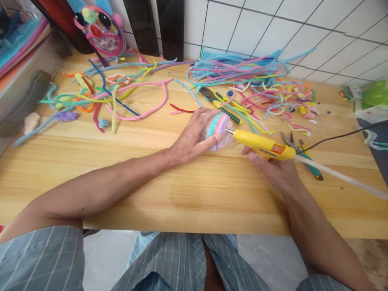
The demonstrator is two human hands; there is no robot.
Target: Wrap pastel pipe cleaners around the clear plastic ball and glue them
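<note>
My left hand (195, 135) is closed around a small clear plastic piece (218, 128) wrapped with teal, pink and purple fuzzy bands, holding it just above or on the table. In my right hand (273, 165) is a yellow hot glue gun (260, 143), gripped from below. Its metal nozzle points left and meets, or nearly meets, the right side of the banded piece. A clear glue stick (339, 173) sticks out of the gun's back end, and a black cord (339, 139) runs off to the right.
Loose pipe cleaners (133, 91) lie across the back left, with a thick bundle (236, 68) by the tiled wall. Yellow-handled pliers (222, 101) rest beyond my left hand; green-handled pliers (309, 159) lie right of the gun. A colourful fuzzy figure (101, 30) stands back left.
</note>
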